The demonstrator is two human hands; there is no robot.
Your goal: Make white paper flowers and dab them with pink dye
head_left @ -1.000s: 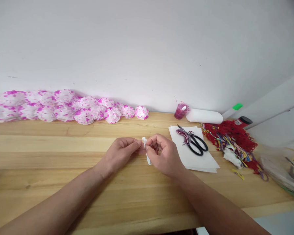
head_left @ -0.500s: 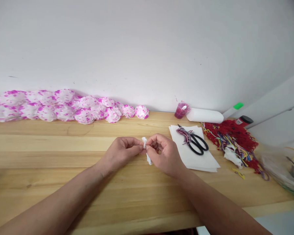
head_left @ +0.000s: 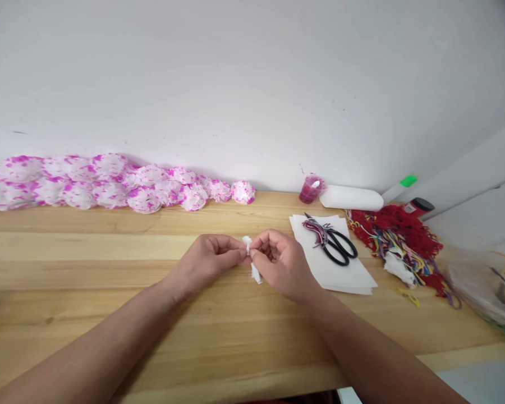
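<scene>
- White wall (head_left: 235, 84): stands behind everything.
- Wooden worktop (head_left: 172, 353): carries all the things below.
- Row of pink-and-white puffs (head_left: 109, 193): lies along the wall on the left.
- Heap of yarn (head_left: 418, 233): mostly red, at the right.
- White sheets (head_left: 349, 275): stacked unevenly, bearing no readable writing.
- Left hand (head_left: 202, 258): grip together, thumb and finger pinching the paper strip from the left.
- Right hand (head_left: 284, 266): grip likewise clamped on the strip.
- White roll (head_left: 351, 198): on its side by the wall.
- Black-handled scissors (head_left: 331, 238): on the sheets.
- Red can (head_left: 412, 208): black lid, small pale label too tiny to read.
- Cup (head_left: 309, 192): purple-stained, touching or just beside the roll.
- Paper strip (head_left: 256, 274): white, crumpled, between both hands' fingertips.
</scene>
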